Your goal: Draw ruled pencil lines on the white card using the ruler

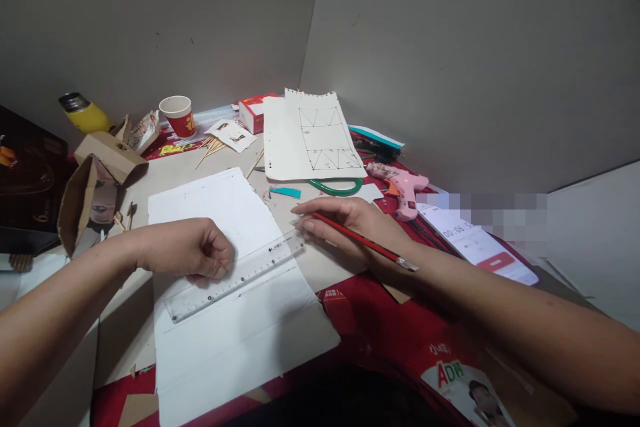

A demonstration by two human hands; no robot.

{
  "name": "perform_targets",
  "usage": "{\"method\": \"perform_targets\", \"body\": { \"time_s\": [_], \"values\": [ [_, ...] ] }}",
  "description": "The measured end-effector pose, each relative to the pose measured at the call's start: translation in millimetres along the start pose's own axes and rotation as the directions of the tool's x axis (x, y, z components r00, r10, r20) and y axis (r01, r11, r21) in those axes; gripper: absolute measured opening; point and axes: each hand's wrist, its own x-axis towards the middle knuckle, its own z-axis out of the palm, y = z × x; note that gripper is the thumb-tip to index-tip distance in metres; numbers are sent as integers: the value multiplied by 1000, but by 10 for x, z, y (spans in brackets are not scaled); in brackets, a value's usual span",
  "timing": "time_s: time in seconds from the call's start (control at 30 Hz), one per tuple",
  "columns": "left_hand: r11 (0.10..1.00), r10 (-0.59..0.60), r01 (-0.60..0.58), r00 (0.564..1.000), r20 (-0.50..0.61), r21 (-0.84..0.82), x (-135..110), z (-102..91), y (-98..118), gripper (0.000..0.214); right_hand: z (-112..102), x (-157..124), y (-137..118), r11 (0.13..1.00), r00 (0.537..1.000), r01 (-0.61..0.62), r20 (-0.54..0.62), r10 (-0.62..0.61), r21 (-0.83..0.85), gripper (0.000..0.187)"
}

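Observation:
A clear plastic ruler (260, 267) lies slantwise across a white board (215, 353) marked with faint pencil lines. My left hand (200, 250) is curled into a fist and rests at the ruler's upper edge; nothing shows inside its fingers. In my right hand (345, 227) is a red pencil (357, 237) with dark stripes, its silvery end pointing back toward my wrist. The fingertips of that hand are close to the ruler's right end, beside a small whitish bit that I cannot make out.
Behind the board lies a paper with drawn triangles (325, 140), above a green ring-shaped handle (337, 189). A pink glue gun (400, 187) and a phone (480, 247) lie at right. A paper cup (179, 119), wooden sticks (213, 147) and cut cardboard (110, 153) stand left, near grey walls.

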Motion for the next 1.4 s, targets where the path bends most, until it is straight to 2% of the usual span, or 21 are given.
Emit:
{"method": "perform_targets", "body": {
  "time_s": [0.1, 0.33, 0.47, 0.6, 0.7, 0.8, 0.9, 1.0, 1.13, 1.23, 1.4],
  "values": [
    [1000, -3, 3, 1000, 6, -5, -1, 2, -32, 15, -12, -42, -20, 999, 1000, 14, -23, -13, 40, 30],
    [1000, 15, -16, 999, 30, 27, 23, 12, -3, 17, -12, -86, 23, 994, 998, 50, -32, -54, -98, 29],
    [998, 17, -17, 1000, -8, 68, 40, 24, 32, 16, -11, -98, 10, 976, 998, 51, -24, -58, -213, 26],
    [999, 16, -14, 999, -42, 52, 31, 11, 18, 9, 10, -92, -49, 975, 998, 55, -15, -60, -215, 25],
    [1000, 10, -11, 999, -43, -3, -19, -68, -24, 9, 32, -85, -58, 993, 999, -6, -45, 0, -122, 27],
    [996, -7, 0, 997, -77, -91, -119, -213, -85, 12, 46, -84, -19, 999, 997, 12, -70, -15, -45, 30],
    [980, -48, 14, 985, -165, -198, -222, -354, -159, 20, 55, -83, 32, 998, 998, 43, -49, -45, -41, 30],
    [949, -104, 15, 958, -268, -315, -250, -399, -221, 25, 71, -73, 58, 997, 999, 38, -33, -40, -60, 27],
    [875, -164, -29, 921, -354, -482, -133, -273, -224, 27, 85, -40, 6, 990, 995, 95, -27, -98, -106, 22],
    [808, -189, -78, 904, -383, -584, 11, -111, -175, 26, 68, -2, -119, 966, 991, 133, 8, -134, -221, 19],
    [734, -222, -135, 879, -423, -666, 214, 81, -113, 21, 58, 71, -222, 934, 985, 170, 49, -162, -315, 21]
  ]
}}
